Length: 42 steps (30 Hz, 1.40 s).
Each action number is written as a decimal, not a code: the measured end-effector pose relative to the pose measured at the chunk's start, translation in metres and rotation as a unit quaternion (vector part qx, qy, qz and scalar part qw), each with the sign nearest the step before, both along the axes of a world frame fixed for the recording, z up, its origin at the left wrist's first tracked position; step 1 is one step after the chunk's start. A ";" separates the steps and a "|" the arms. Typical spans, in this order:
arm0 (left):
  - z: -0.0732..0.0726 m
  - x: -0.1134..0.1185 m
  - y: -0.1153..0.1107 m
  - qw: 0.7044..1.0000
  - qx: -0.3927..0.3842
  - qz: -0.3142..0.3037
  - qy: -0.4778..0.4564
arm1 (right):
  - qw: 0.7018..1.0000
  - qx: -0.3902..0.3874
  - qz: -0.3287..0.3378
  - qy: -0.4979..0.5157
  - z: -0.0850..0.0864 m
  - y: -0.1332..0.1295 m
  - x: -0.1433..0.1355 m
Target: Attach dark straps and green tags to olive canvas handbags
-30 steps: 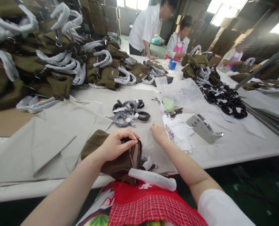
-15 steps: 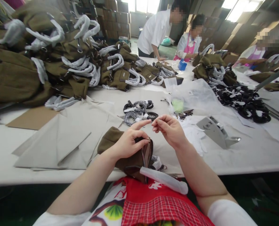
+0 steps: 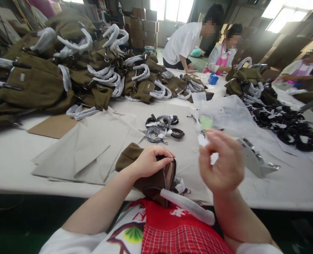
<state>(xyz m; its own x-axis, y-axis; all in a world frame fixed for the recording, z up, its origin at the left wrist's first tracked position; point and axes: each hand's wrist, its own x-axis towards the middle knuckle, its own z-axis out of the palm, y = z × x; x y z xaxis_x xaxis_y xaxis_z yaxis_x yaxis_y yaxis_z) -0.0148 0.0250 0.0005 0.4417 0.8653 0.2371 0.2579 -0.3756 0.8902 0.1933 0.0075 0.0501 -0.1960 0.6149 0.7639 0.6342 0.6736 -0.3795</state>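
Note:
An olive-brown bag [image 3: 130, 155] lies at the table's near edge, its zipped opening partly apart and one wrapped handle [image 3: 186, 206] resting over the red apron. My left hand [image 3: 152, 162] pinches the rim of that opening by the zipper end. Raised to the right of the bag, apart from it, my right hand [image 3: 221, 162] is blurred, with fingertips curled together; a small white piece [image 3: 203, 140] shows beside its fingers, and whether they hold it is unclear. Coiled straps [image 3: 163, 127] lie beyond the bag.
Olive bags [image 3: 37, 83] are piled at the left. Grey sheets [image 3: 74, 148] and brown cardboard [image 3: 53, 126] lie nearer. A tape dispenser [image 3: 257, 158], plastic bag [image 3: 230, 109] and black coiled straps [image 3: 291, 123] are at the right. Several people work across the table.
My right hand has moved right, away from my left hand. My left index finger, stretched out before, has curled in at the bag's rim. The view has shifted slightly.

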 end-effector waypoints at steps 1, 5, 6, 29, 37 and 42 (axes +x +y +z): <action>0.000 0.000 0.000 1.000 0.007 -0.002 -0.002 | 0.995 -0.016 0.044 -0.083 0.000 -0.002 -0.006; -0.001 -0.003 -0.003 0.999 0.036 0.002 0.003 | 0.945 -0.156 0.066 -0.281 -0.010 0.010 -0.026; -0.002 -0.005 -0.004 0.999 0.036 0.007 0.005 | 0.936 -0.185 0.050 -0.295 -0.014 0.013 -0.028; -0.006 -0.017 -0.002 0.992 -0.084 0.050 -0.074 | 0.969 -0.214 0.037 -0.119 -0.027 -0.015 -0.032; -0.005 -0.016 -0.001 0.995 -0.058 0.048 -0.070 | 0.967 -0.212 0.025 -0.139 -0.026 -0.015 -0.036; -0.001 -0.018 -0.002 0.997 -0.030 0.041 -0.063 | 0.957 -0.256 0.045 -0.131 -0.030 -0.013 -0.035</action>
